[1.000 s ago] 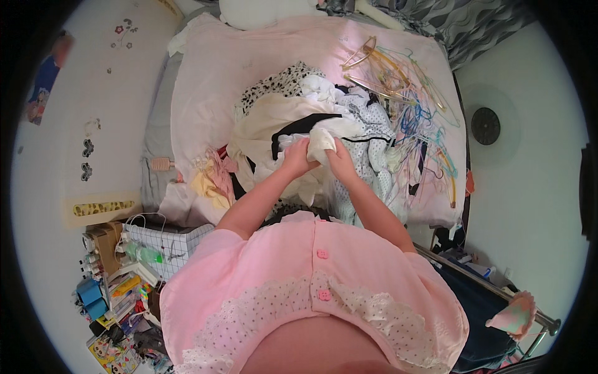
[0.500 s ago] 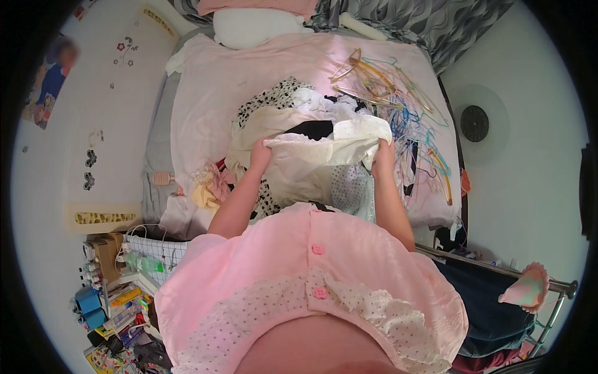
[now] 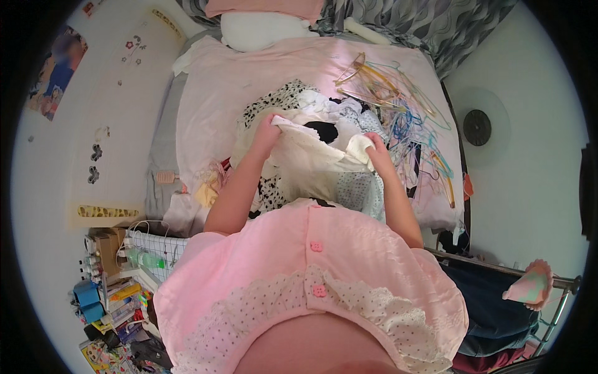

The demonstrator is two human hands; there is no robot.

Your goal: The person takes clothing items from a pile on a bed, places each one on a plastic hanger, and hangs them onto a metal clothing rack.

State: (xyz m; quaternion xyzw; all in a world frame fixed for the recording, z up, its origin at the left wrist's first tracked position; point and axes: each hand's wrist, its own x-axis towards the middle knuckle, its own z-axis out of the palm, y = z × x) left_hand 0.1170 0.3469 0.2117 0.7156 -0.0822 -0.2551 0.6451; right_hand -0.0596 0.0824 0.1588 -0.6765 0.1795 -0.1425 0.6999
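Garment (image 3: 311,156) cream, stretched between left hand (image 3: 269,132) and right hand (image 3: 372,149), both clamped on its edges. Folding barely begun, I judge; clothes pile (image 3: 311,112) on bed (image 3: 212,93) unsorted.

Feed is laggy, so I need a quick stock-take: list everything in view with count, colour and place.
cream garment: one, cream-white, stretched between both hands over the bed
clothes pile: one heap, mixed black, white and spotted, mid-bed
hangers: many, yellow, blue and clear, right side of the bed
bedsheet: one, pale pink
pillow: one, white, head of the bed
wire basket: one, white, floor at left
left hand: grips the garment's left edge
right hand: grips its right edge
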